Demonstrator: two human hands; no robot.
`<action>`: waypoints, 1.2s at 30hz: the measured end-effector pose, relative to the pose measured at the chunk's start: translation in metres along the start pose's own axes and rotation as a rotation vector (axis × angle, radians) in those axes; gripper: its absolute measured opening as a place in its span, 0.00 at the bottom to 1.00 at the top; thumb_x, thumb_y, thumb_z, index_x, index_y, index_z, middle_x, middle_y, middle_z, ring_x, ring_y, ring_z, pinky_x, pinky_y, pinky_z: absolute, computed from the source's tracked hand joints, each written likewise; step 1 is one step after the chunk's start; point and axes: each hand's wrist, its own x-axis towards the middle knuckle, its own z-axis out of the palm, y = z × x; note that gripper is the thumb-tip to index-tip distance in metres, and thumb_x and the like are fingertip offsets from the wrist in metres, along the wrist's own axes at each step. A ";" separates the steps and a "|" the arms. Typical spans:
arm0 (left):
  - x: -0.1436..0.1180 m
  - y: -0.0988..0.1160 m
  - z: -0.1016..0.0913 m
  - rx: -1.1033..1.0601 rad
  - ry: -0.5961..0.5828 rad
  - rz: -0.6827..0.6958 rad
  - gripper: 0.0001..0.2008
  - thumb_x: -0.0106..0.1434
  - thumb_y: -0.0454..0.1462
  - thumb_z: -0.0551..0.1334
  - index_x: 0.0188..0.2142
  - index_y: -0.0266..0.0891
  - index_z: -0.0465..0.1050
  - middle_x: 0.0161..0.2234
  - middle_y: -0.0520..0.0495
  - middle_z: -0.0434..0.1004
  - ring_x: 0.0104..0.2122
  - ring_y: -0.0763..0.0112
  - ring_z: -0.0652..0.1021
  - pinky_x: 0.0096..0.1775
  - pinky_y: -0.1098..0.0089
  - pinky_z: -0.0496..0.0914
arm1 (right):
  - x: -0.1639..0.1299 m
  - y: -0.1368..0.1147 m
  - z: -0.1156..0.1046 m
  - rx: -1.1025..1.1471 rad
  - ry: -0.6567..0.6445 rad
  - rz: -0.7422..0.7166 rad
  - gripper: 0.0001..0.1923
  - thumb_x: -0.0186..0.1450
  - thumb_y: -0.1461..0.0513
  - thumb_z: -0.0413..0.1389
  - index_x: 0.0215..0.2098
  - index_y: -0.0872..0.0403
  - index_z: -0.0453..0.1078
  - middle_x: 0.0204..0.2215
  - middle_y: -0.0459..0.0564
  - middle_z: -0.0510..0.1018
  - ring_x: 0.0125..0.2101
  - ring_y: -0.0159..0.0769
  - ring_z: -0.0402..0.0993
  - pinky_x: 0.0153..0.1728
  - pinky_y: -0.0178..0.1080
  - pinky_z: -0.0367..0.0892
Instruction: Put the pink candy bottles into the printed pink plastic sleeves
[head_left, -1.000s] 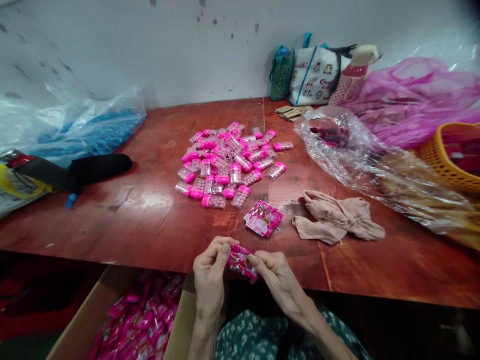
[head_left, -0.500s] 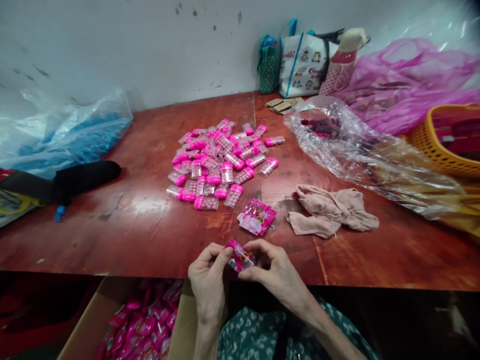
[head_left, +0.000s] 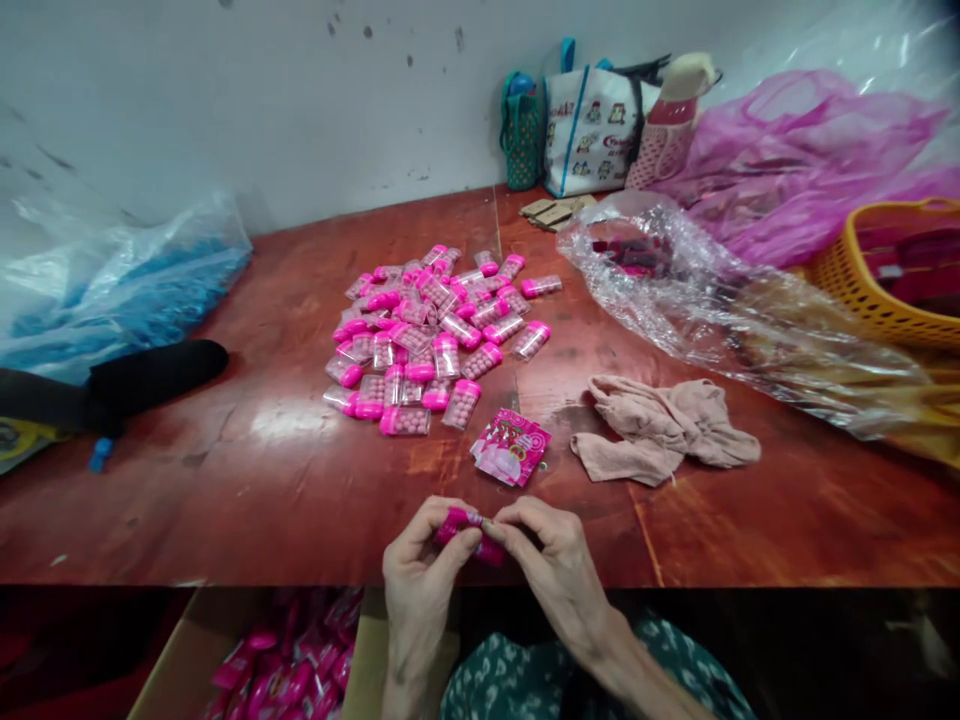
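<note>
Close to the table's front edge, my left hand (head_left: 424, 565) grips one end of a small candy container in a pink printed sleeve (head_left: 486, 548). The thumb and fingers of my right hand (head_left: 551, 560) pinch its other end, and fingers hide part of it. Just beyond my hands lies a short stack of flat pink printed sleeves (head_left: 511, 447). Farther back is a loose heap of clear candy containers (head_left: 446, 355) with pink caps and round pink candies inside.
A beige cloth (head_left: 667, 430) lies on the right, near crumpled clear plastic (head_left: 645, 290) and a yellow basket (head_left: 862, 290). On the left are a bag of blue items (head_left: 150, 290) and a black object (head_left: 161, 378). Below the edge, a cardboard box (head_left: 169, 655) holds pink pieces.
The container in its sleeve has been turned in my fingers, and its pink side now lies across between both hands. My right fingertips have closed in on its end. The view has shifted slightly.
</note>
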 end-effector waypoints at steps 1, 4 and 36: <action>0.000 0.000 -0.002 -0.005 -0.009 -0.031 0.01 0.52 0.34 0.66 0.27 0.38 0.76 0.28 0.50 0.74 0.30 0.72 0.74 0.33 0.76 0.68 | 0.001 -0.001 -0.001 -0.019 -0.024 -0.030 0.12 0.63 0.62 0.54 0.24 0.57 0.72 0.21 0.45 0.73 0.24 0.30 0.67 0.27 0.30 0.59; 0.004 0.000 -0.008 -0.129 0.093 -0.105 0.05 0.51 0.37 0.66 0.29 0.38 0.78 0.30 0.50 0.76 0.29 0.73 0.74 0.30 0.77 0.68 | 0.010 -0.009 -0.014 -0.107 -0.063 -0.098 0.17 0.67 0.59 0.49 0.23 0.56 0.70 0.20 0.44 0.72 0.22 0.29 0.67 0.25 0.29 0.59; 0.035 0.027 -0.006 -0.573 0.413 -0.167 0.11 0.46 0.36 0.70 0.31 0.34 0.78 0.33 0.45 0.81 0.32 0.72 0.77 0.35 0.74 0.72 | 0.036 -0.044 -0.028 -0.021 -0.347 0.039 0.15 0.59 0.63 0.57 0.45 0.50 0.71 0.31 0.44 0.74 0.28 0.33 0.66 0.29 0.33 0.62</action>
